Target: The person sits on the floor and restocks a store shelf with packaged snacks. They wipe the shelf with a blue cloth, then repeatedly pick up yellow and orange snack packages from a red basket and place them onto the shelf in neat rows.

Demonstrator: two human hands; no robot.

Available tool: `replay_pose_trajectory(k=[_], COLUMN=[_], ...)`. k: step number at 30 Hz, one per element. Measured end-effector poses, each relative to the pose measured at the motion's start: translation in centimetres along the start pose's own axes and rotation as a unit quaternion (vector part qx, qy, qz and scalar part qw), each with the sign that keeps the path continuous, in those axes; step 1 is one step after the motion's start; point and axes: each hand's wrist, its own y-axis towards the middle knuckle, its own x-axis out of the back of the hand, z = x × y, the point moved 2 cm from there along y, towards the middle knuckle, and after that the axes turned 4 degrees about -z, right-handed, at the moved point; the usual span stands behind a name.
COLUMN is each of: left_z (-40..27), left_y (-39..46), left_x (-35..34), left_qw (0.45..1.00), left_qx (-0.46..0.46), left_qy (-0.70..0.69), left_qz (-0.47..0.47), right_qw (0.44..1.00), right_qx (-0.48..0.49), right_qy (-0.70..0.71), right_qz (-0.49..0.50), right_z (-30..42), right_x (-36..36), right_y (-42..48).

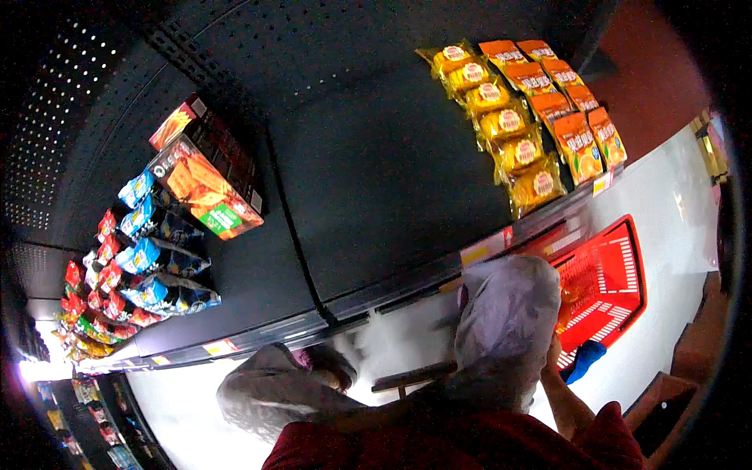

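Note:
My right arm reaches down beside my bent knee, and my right hand (553, 352) is near the close edge of a red plastic shopping basket (633, 276). The knee hides most of its fingers, so its grip cannot be seen. Inside the basket, partly behind the knee, lies something orange (567, 302). A blue object (587, 357), too unclear to name, is at the basket's lower edge. My left hand is out of view. Before me is a black shelf (376, 194) with yellow-wrapped packaged cakes (508, 121) and orange pouches (576, 141) in rows at the right.
Boxes with pictures of biscuits (202, 188) stand at the shelf's left, beside blue snack bags (141, 255) and red ones (108, 276). Price labels (220, 346) line the front edge. Brown cardboard boxes (661, 393) are on the floor at lower right. More stocked shelves (97, 417) stand at lower left.

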Motion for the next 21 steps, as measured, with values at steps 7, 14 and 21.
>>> replay_pose_trajectory(k=[7,14,21], left_z=[0.1,-0.6,-2.6], left_y=[0.2,1.4,3.1], left_x=[0.3,-0.5,-2.2], left_qw=[0.999,0.998,0.999], left_qx=[0.001,-0.013,-0.012], left_qy=[-0.011,0.02,0.032], left_qz=[-0.03,-0.056,-0.036], right_qw=[0.957,0.9,0.898], right_qx=[0.105,0.291,0.22], right_qy=[-0.27,-0.322,-0.381], right_qz=[0.022,0.034,0.024], right_z=[-0.5,1.8,4.8], right_x=[0.7,-1.8,-3.1], right_y=[1.2,-0.5,-1.6])
